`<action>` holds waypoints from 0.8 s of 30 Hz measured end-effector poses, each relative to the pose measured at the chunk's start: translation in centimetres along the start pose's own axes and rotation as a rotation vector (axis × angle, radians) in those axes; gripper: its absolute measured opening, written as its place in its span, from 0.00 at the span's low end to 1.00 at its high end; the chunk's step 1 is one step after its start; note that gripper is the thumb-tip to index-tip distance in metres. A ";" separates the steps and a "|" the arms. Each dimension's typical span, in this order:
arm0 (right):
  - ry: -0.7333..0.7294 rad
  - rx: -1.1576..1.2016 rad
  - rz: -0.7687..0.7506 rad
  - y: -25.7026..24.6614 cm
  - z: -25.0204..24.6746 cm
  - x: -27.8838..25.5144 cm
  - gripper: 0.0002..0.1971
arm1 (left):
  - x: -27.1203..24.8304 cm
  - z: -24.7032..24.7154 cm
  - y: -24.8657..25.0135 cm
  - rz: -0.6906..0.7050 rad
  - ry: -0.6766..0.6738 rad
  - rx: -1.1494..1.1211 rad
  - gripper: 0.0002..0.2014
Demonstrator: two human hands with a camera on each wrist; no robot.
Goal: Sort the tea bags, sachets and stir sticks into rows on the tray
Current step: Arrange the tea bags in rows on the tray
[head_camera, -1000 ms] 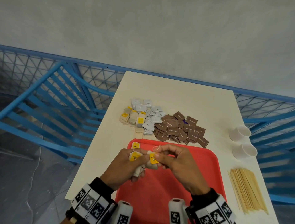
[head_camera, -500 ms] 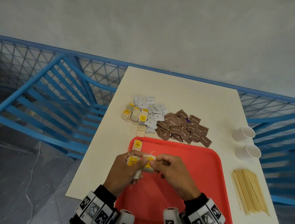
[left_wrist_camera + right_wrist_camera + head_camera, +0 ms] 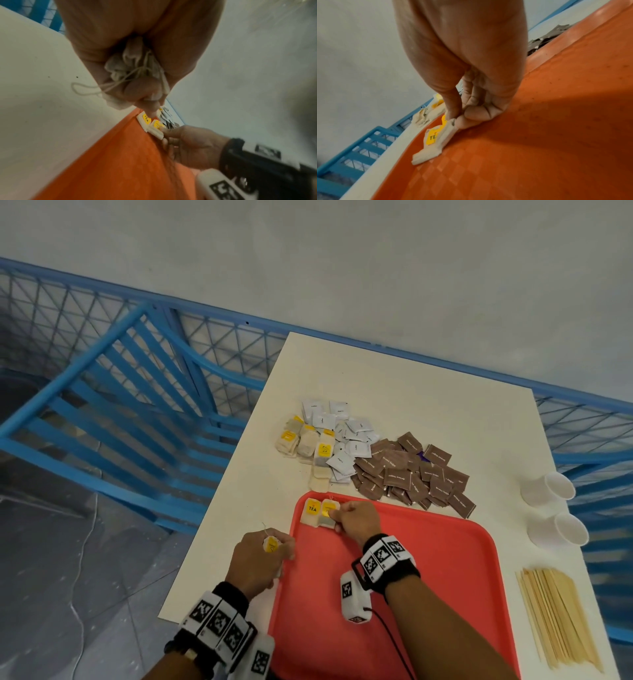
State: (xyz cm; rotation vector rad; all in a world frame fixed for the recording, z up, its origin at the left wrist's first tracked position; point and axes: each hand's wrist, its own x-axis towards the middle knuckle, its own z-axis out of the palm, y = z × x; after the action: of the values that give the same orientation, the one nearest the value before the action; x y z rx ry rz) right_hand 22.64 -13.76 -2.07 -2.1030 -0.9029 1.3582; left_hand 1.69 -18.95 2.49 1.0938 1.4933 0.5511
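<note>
Right hand [image 3: 356, 520] pinches papery tea bag [image 3: 328, 513] on checker-textured tray [image 3: 445, 577].

Right hand [image 3: 471, 108] pinches tea bag [image 3: 448, 129] on tray [image 3: 539, 135].

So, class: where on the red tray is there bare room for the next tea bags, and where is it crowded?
The tray is bare right of the right hand and across its near part. Its far left corner is crowded: two tea bags lie there. Beyond the far rim, the sachet piles crowd the table.
</note>
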 end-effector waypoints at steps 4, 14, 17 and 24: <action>0.065 -0.133 -0.002 -0.7 0.5 0.9 0.06 | 2.2 0.6 0.6 0.154 0.044 0.389 0.09; 0.183 -0.247 -0.094 0.5 1.6 -0.3 0.15 | 6.5 3.8 2.4 0.175 -0.064 0.907 0.11; 0.179 -0.235 -0.096 0.7 1.9 -0.1 0.13 | 7.0 4.3 2.4 0.167 -0.071 1.017 0.10; 0.199 -0.263 -0.091 0.6 1.7 -0.3 0.14 | 7.4 4.8 2.3 0.168 -0.025 1.039 0.09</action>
State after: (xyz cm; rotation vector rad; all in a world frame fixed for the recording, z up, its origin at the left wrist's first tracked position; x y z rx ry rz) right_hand 21.18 -14.30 -2.97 -2.3109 -1.1270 1.0084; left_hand 7.53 -12.65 -0.52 2.0111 1.6944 -0.1966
